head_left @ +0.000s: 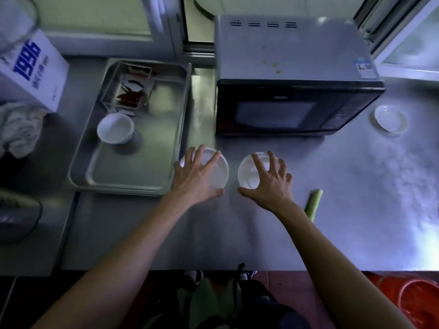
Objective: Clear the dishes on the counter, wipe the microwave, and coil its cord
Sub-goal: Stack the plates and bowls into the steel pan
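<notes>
Two white bowls stand side by side on the steel counter in front of the microwave point(294, 74). My left hand point(197, 176) lies spread over the left bowl point(219, 172), fingers over its far rim and thumb at its near edge. My right hand point(268, 179) covers the right bowl point(247, 172) the same way. Another white bowl point(115, 128) sits in the metal tray point(133, 181) at left. A small white dish point(390, 118) lies right of the microwave. Yellowish spots mark the microwave's top. No cord is visible.
A clear container with dark scraps point(129, 86) sits at the tray's far end. A white box with blue print point(33, 70) and a crumpled cloth point(19, 129) lie at far left. A green vegetable stalk point(313, 204) lies by my right wrist. A red basin point(418, 302) stands on the floor.
</notes>
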The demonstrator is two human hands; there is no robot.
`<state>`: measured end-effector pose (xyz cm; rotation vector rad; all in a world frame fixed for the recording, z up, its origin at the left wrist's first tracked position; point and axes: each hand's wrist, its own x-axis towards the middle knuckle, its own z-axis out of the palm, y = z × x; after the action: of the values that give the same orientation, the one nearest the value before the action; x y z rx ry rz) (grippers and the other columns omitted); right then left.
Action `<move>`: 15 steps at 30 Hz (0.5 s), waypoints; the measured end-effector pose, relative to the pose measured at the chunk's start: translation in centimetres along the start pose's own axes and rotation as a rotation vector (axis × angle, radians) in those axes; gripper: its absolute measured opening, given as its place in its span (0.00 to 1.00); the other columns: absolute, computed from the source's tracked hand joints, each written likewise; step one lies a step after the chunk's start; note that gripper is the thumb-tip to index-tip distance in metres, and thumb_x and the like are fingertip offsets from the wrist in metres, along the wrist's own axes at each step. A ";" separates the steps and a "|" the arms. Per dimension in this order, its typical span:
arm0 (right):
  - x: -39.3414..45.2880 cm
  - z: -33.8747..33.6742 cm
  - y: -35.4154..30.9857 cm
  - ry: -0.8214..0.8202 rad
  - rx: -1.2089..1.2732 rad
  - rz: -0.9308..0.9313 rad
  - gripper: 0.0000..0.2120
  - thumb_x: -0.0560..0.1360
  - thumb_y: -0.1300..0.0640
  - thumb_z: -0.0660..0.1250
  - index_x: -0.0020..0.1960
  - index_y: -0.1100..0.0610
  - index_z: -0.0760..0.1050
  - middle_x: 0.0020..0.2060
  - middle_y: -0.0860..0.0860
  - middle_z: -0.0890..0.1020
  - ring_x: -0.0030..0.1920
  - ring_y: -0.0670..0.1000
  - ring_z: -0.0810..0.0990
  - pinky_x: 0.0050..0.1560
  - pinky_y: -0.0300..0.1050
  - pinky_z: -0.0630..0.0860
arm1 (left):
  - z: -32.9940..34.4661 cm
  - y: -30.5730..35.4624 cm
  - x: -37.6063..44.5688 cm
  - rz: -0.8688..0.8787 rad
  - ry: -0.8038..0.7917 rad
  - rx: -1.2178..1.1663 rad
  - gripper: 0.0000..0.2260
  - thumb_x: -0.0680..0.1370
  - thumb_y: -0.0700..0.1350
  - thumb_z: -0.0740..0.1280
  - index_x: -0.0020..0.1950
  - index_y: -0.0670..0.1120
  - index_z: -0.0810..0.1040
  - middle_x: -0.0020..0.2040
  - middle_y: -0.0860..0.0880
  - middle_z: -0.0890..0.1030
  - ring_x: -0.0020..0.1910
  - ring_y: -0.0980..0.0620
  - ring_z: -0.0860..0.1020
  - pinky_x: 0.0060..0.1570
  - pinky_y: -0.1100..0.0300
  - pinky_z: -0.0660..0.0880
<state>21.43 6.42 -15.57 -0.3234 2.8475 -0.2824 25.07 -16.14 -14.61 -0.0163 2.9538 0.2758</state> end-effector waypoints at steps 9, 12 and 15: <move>2.8 0.8 -12.7 -0.002 -0.010 -0.105 0.52 0.63 0.28 0.71 0.78 0.41 0.49 0.78 0.52 0.48 0.75 0.64 0.52 0.68 0.66 0.63 | -1.8 -13.1 -1.4 -0.133 0.014 -0.069 0.50 0.61 0.71 0.70 0.76 0.61 0.50 0.78 0.49 0.49 0.77 0.40 0.51 0.64 0.32 0.62; 3.8 1.1 -15.7 -0.004 -0.007 -0.141 0.52 0.64 0.28 0.71 0.79 0.40 0.48 0.79 0.52 0.48 0.76 0.64 0.51 0.68 0.67 0.63 | -1.6 -16.4 -1.5 -0.184 -0.004 -0.089 0.51 0.61 0.73 0.68 0.77 0.61 0.49 0.79 0.49 0.48 0.77 0.40 0.50 0.65 0.31 0.61; 4.7 1.4 -17.7 -0.023 -0.004 -0.166 0.52 0.64 0.27 0.70 0.79 0.39 0.47 0.79 0.52 0.48 0.76 0.64 0.50 0.68 0.68 0.62 | -1.3 -18.5 -1.4 -0.215 -0.012 -0.118 0.50 0.61 0.72 0.70 0.77 0.62 0.50 0.79 0.49 0.47 0.77 0.41 0.47 0.66 0.31 0.60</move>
<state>20.83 -11.93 -14.11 -0.5621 2.8025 -0.3033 26.71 -34.55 -16.47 -0.3435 2.8866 0.4156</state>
